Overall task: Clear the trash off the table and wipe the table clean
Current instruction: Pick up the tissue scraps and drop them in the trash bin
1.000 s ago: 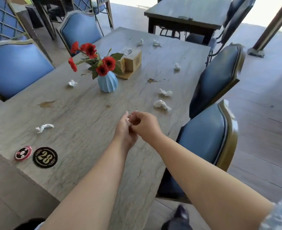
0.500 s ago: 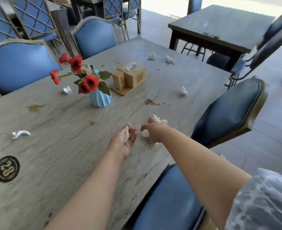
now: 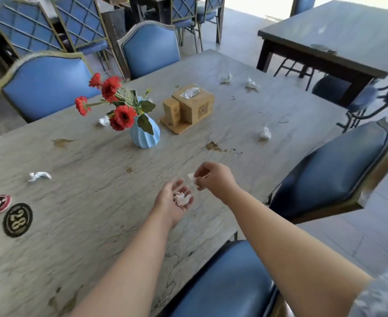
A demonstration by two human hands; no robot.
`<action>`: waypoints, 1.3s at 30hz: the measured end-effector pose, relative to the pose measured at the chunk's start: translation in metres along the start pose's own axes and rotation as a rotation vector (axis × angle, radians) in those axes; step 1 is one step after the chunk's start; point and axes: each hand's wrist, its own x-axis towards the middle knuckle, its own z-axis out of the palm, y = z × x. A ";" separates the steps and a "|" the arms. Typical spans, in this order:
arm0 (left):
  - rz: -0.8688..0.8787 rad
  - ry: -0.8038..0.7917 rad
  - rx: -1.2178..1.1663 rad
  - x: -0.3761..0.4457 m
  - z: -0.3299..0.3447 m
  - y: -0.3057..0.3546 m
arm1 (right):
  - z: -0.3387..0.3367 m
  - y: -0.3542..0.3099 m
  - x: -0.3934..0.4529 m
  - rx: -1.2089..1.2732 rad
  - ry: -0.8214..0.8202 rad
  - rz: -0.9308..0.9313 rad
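The left hand (image 3: 173, 202) lies palm up just above the table (image 3: 85, 225), fingers loosely cupped around a white wad (image 3: 182, 199) in the palm. The right hand (image 3: 213, 179) hovers just beside it, thumb and fingertips pinching a small scrap (image 3: 192, 176); blur makes it hard to say, but it looks like more tissue on its way into the left palm.

Judging from this, clearing is well short of done. At least 5 wads lie loose on the table: 1 to the left (image 3: 39, 176) near the number disc (image 3: 17, 220), 1 behind the vase (image 3: 145, 135) at (image 3: 104, 121), 1 toward the right edge (image 3: 265, 133), and 2 at the far end (image 3: 226, 78) (image 3: 251, 84).

Wiping looks not yet begun: a brown spill (image 3: 213, 146) sits just beyond the hands, another stain (image 3: 61, 142) lies left of the vase, and no cloth is in view.
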 end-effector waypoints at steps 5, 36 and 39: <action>-0.051 -0.204 -0.057 -0.012 0.021 0.000 | -0.001 -0.012 -0.015 0.031 0.060 -0.113; 0.035 -0.016 -0.022 0.056 0.119 -0.026 | -0.074 0.031 0.061 0.000 0.099 -0.262; 0.065 -0.131 -0.070 0.056 0.137 -0.024 | -0.084 0.034 0.063 -0.192 0.139 -0.325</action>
